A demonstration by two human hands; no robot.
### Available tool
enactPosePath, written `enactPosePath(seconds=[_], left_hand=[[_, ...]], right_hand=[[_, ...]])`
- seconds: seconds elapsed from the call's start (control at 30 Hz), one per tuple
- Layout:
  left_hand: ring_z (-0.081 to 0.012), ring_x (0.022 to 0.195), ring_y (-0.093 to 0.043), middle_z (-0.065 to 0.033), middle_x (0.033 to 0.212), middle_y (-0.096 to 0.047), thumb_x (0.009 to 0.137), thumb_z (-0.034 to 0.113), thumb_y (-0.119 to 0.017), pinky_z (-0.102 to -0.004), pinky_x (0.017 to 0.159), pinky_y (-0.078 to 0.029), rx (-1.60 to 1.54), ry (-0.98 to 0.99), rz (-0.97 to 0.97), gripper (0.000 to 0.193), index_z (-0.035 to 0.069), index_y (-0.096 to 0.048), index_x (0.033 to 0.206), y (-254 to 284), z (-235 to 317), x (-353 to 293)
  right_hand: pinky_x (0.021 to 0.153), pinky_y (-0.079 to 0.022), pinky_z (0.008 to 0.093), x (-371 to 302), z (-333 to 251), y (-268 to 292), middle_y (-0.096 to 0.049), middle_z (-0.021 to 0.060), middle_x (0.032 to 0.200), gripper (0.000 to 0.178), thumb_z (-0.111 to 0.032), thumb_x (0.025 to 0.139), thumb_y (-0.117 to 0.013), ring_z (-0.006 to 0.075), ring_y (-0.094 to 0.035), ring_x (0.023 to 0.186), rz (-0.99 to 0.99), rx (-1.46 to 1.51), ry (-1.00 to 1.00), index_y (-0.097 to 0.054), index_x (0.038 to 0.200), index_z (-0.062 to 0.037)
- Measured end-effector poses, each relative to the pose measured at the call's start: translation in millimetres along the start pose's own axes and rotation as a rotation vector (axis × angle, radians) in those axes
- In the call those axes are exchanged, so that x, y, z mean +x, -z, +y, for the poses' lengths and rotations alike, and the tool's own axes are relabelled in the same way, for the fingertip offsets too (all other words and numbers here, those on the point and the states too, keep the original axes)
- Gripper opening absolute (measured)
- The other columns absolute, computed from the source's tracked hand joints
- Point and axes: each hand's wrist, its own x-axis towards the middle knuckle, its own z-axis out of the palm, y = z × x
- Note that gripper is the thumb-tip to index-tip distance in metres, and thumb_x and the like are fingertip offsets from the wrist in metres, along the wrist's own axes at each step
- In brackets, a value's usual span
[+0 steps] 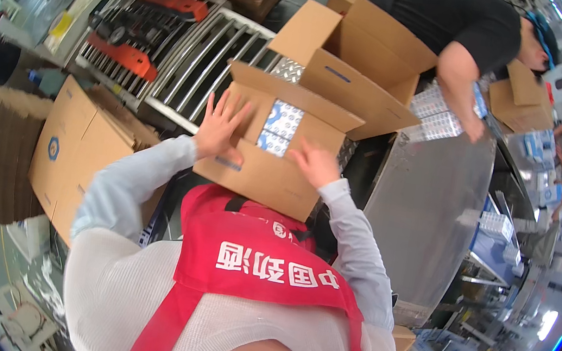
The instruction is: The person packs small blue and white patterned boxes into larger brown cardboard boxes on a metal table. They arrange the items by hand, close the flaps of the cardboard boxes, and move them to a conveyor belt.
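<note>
A brown cardboard carton lies in front of me at waist height, its far flap standing up and its near flap leaning toward my red apron. White boxes with blue print show in the gap between its two folded-in side flaps. My left hand is spread on the left side flap, thumb toward the near edge. On the right side flap rests my right hand, its fingers reaching toward the gap and slightly blurred. Neither hand grasps anything that I can see.
A roller conveyor with orange side guides runs off to the far left. Beyond my carton stands another open carton. A co-worker's hand is at patterned boxes beside a metal table. A large carton stands left.
</note>
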Motion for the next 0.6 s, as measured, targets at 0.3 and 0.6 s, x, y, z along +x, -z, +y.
enactPosePath(seconds=[0.3, 0.6], left_hand=[[-0.0363, 0.134, -0.04, -0.0269, 0.147, -0.035, 0.086, 0.046, -0.067, -0.0369, 0.11, -0.034, -0.992, 0.482, 0.335, 0.099, 0.001, -0.009, 0.151, -58.1, -15.0, -30.2], [-0.0351, 0.137, -0.036, -0.0273, 0.147, -0.033, 0.092, 0.041, -0.062, -0.0363, 0.112, -0.03, -1.188, 0.355, 0.083, 0.091, 0.001, -0.006, 0.151, -45.1, -107.0, 49.7]], right_hand=[[0.109, -0.028, 0.0548, -56.4, 50.3, -70.7, -0.049, 0.0212, 0.13, 0.059, -0.028, 0.083, -0.068, 0.0415, -0.04, 0.127, 0.51, -0.379, 0.13, -0.048, 0.131, -0.0005], [0.107, -0.037, 0.0426, -13.1, 51.4, -132.9, -0.04, 0.0138, 0.146, 0.075, -0.06, 0.099, -0.029, 0.0304, -0.043, 0.13, 0.516, 1.344, -0.575, -0.033, 0.146, -0.0013]])
